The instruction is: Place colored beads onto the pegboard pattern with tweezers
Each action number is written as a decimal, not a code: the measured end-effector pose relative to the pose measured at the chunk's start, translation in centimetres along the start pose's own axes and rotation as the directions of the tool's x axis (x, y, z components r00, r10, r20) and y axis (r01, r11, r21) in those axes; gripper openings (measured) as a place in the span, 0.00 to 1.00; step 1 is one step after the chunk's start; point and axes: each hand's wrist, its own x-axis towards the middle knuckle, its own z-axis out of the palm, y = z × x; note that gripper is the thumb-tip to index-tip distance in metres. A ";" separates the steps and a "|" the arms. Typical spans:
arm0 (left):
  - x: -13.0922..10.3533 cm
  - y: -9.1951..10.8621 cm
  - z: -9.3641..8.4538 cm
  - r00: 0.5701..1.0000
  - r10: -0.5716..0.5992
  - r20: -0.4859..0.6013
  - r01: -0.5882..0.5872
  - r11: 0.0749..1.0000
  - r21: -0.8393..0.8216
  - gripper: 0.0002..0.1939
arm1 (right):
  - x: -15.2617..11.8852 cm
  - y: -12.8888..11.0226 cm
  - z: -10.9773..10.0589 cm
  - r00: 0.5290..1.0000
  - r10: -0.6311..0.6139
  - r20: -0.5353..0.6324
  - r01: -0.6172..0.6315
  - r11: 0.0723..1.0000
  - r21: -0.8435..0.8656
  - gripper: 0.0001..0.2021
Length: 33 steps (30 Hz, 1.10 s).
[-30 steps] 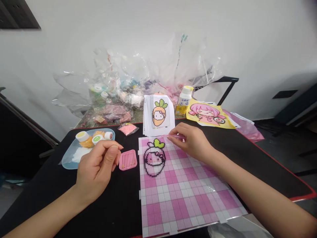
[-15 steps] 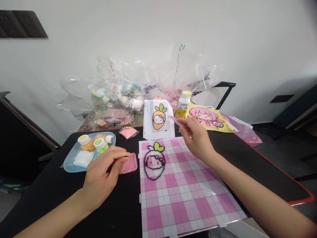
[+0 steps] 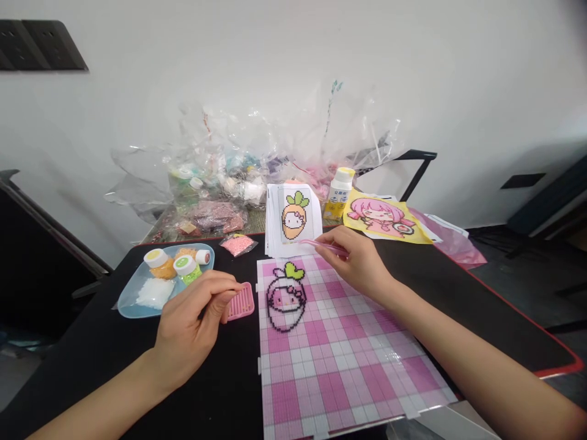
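My left hand (image 3: 190, 330) is closed on the edge of a small pink ribbed bead tray (image 3: 241, 300), left of the pegboard. Pink tweezers (image 3: 337, 250) are pinched in my right hand (image 3: 360, 260), their tips at the lower edge of the pattern card (image 3: 296, 219). That card shows a cat face in an orange carrot with green leaves. On the pink-and-white checked pegboard (image 3: 339, 360) lies a bead figure (image 3: 286, 300): a black outline, a pink bow and one leaf filled green. Few beads, if any, can be made out in the tray.
A blue tray (image 3: 131, 296) at the left holds jars and a bag of white beads (image 3: 155, 293). A small bag of pink beads (image 3: 238, 245) lies behind. Plastic bags (image 3: 215, 177), a white bottle (image 3: 340, 186) and a yellow picture (image 3: 385, 217) stand along the back.
My right hand has lowered the tweezers from the card's right side to its bottom edge, with the tips shifting left. My left hand and the bead tray stay put.
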 end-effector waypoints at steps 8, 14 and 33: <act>-0.2 0.2 -0.2 0.997 -0.076 0.025 0.076 0.997 -0.003 0.09 | -0.3 -0.1 -0.1 0.990 -0.056 0.133 0.062 0.997 -0.042 0.12; -0.2 0.3 -0.1 0.999 -0.033 0.034 0.033 0.999 0.013 0.10 | -0.2 0.0 -0.3 0.985 -0.034 0.169 0.044 0.998 -0.054 0.12; -0.3 0.1 0.0 0.999 0.003 0.037 -0.003 1.000 0.009 0.08 | -0.3 0.0 0.1 0.972 -0.038 0.231 0.046 0.999 -0.028 0.11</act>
